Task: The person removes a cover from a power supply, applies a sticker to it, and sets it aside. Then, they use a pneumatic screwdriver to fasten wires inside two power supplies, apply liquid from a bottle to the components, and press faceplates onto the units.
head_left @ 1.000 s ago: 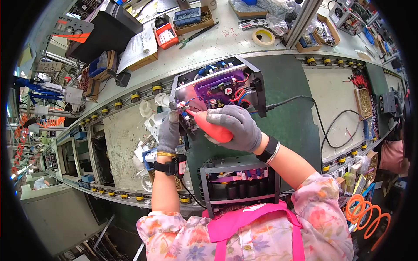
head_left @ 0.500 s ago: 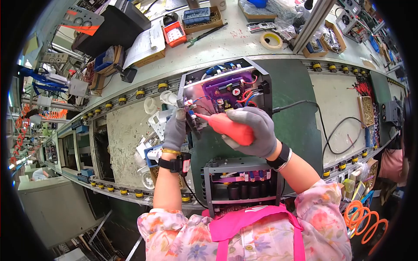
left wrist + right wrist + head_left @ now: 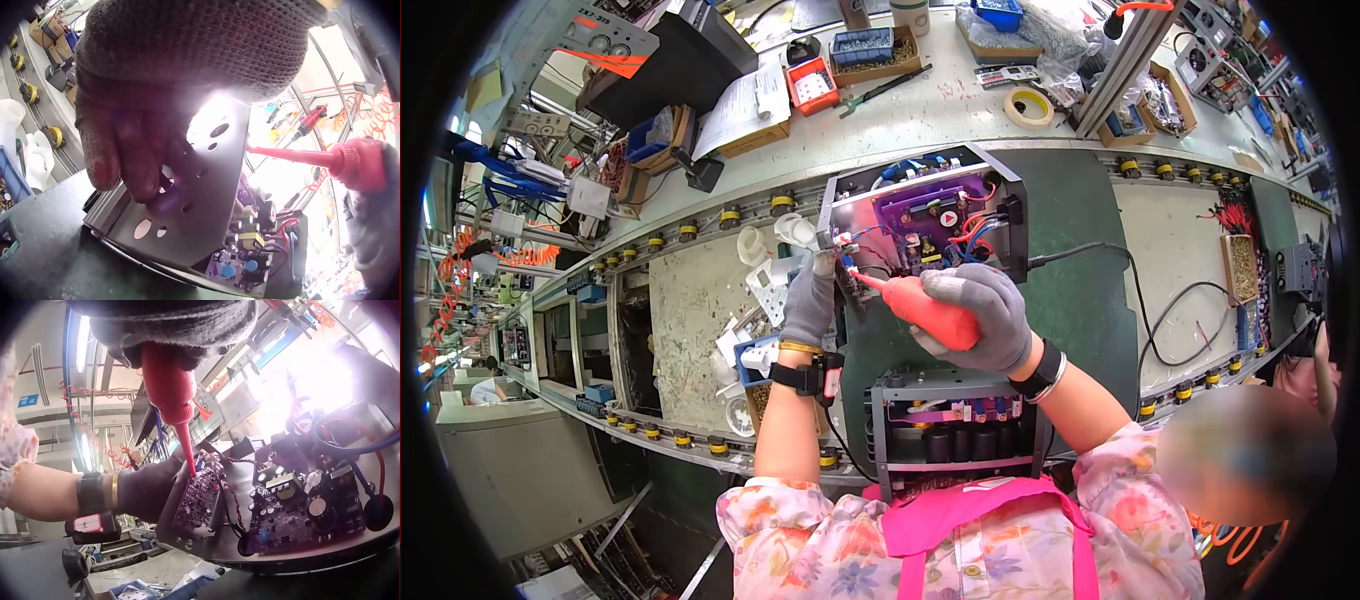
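Note:
A red squeeze bottle (image 3: 930, 312) with a long thin nozzle is gripped in my gloved right hand (image 3: 990, 310). In the right wrist view the nozzle (image 3: 185, 445) points down onto a small purple circuit board (image 3: 201, 499) mounted inside a metal end panel (image 3: 209, 181). This panel, with round and oval holes, belongs to an open chassis (image 3: 1012, 240) that also carries a larger purple board (image 3: 300, 509) with coloured wires. My gloved left hand (image 3: 808, 305) holds the panel from outside, bent fingers against its face near a hole; its thumb is hidden in the left wrist view.
A second open unit (image 3: 960, 380) stands close in front of the body. A black cable (image 3: 1090, 248) runs from the chassis to the right. White plastic parts (image 3: 775, 280) lie left of it. Behind are an orange bin (image 3: 813, 86), a tape roll (image 3: 1028, 108) and a metal post (image 3: 1125, 75).
The bottle and right hand shifted slightly right and down, with the nozzle still at the panel board. The left hand stays at the panel. A blurred round shape has appeared at lower right.

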`<state>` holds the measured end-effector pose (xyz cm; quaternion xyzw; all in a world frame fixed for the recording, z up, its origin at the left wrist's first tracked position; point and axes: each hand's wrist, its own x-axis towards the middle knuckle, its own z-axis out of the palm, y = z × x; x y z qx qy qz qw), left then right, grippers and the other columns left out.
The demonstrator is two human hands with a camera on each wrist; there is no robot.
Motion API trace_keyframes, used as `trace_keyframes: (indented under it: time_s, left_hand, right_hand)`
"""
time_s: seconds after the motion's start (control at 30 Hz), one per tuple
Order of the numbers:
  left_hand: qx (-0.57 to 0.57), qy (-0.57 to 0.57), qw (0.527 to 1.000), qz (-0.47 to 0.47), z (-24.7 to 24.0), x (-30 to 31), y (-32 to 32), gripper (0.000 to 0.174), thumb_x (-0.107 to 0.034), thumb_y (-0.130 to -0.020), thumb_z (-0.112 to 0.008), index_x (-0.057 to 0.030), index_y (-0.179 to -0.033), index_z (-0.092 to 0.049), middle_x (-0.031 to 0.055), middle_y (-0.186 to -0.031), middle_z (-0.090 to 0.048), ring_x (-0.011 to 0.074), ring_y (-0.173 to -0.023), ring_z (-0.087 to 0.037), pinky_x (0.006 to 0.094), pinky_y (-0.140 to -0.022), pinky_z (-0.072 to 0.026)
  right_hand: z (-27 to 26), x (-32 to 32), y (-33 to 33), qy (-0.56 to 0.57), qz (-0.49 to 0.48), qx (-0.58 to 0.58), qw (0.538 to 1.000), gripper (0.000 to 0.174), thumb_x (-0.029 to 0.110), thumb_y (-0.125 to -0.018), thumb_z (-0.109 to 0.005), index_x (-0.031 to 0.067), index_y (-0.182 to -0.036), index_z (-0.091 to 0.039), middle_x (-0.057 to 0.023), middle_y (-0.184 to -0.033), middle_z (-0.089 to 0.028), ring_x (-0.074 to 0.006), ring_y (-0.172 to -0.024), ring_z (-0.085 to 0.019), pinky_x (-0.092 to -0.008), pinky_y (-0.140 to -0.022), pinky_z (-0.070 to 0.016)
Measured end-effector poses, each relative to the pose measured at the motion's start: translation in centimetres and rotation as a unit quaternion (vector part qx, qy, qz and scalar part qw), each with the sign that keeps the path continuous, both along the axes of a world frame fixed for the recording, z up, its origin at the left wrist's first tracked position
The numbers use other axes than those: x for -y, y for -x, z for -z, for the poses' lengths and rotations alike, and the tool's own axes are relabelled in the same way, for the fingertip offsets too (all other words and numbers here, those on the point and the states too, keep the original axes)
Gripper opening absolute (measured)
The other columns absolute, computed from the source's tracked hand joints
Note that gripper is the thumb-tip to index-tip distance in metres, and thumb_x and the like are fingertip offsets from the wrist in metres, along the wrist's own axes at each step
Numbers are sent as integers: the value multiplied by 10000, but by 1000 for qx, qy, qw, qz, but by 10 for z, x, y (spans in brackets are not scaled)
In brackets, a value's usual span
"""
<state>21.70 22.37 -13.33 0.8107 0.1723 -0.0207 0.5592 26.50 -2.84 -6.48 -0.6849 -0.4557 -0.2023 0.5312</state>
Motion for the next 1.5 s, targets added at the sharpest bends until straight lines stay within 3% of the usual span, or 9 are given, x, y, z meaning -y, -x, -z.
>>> trace_keyframes:
  time_s: [0.07, 0.27, 0.37, 0.6, 0.83, 0.93, 1.03, 1.13, 1.5]
  left_hand:
    - [3, -3, 1000, -8, -4, 3, 0, 706, -653, -917, -258, -93, -1206, -578, 59, -924, -637, 157, -825, -585, 297, -750, -447]
    - [-45, 114, 992, -8, -23, 16, -7, 784, -733, -853, -298, -65, -1141, -592, 63, -827, -652, 117, -573, -575, 241, -492, -462]
    - [-16, 264, 962, -66, -19, 18, -10, 805, -759, -825, -320, -54, -1103, -592, 68, -756, -646, 101, -471, -538, 220, -392, -432]
    - [-68, 215, 972, -66, -22, 4, 42, 702, -614, -914, -356, 28, -1128, -543, 128, -728, -632, 165, -542, -573, 282, -538, -494]
    - [-182, 36, 978, -98, -10, 6, 160, 484, -470, -934, -459, -8, -1022, -573, 89, -741, -628, 140, -565, -579, 261, -534, -471]
    - [-298, 36, 954, -23, -2, 28, 205, 293, -266, -911, -552, -22, -1072, -565, 99, -802, -659, 127, -674, -622, 275, -619, -506]
    - [-264, -78, 957, 94, 44, 31, 265, 325, -218, -839, -602, -22, -1095, -560, 155, -940, -665, 286, -842, -654, 365, -719, -502]
    - [-352, -200, 891, 206, 14, 66, 248, 359, -207, -802, -618, -25, -1106, -562, 195, -982, -644, 373, -924, -611, 404, -767, -487]
    - [-285, -23, 929, 237, 29, 86, 259, 321, -309, -771, -694, -102, -1015, -659, 158, -914, -650, 347, -870, -618, 400, -744, -490]
  right_hand:
    - [1, 1, 1, 15, -14, 21, 1000, 557, 110, -600, -781, 84, -1111, -559, -93, -982, -625, -255, -830, -622, -343, -709, -499]
    - [-17, 34, 9, 143, -3, 144, 979, 452, 143, -632, -693, 99, -1074, -608, -90, -1058, -612, -217, -753, -566, -333, -689, -469]
    - [-9, 59, 6, -3, 48, -3, 999, 501, 129, -600, -794, 86, -1046, -571, -106, -986, -635, -233, -713, -593, -362, -647, -494]
    - [25, 85, -13, 57, -17, -76, 995, 506, 94, -623, -795, 75, -1070, -557, -103, -990, -636, -281, -826, -638, -358, -730, -528]
    - [82, 54, -27, 65, -94, -70, 991, 431, 121, -674, -751, 91, -1064, -570, -80, -989, -632, -273, -876, -625, -355, -753, -519]
    - [90, 45, -27, 61, -96, -67, 991, 417, 130, -683, -745, 96, -1061, -573, -78, -994, -629, -268, -874, -624, -353, -753, -518]
    - [94, 36, -26, 72, -93, -65, 991, 414, 136, -684, -744, 100, -1060, -573, -75, -999, -627, -265, -870, -624, -353, -753, -518]
    - [97, 32, -25, 76, -90, -64, 991, 416, 141, -682, -748, 100, -1058, -574, -73, -998, -628, -263, -866, -624, -354, -752, -517]
    - [46, 74, -13, 70, -49, -117, 989, 443, 102, -642, -784, 70, -1026, -567, -104, -952, -634, -293, -844, -634, -359, -741, -523]
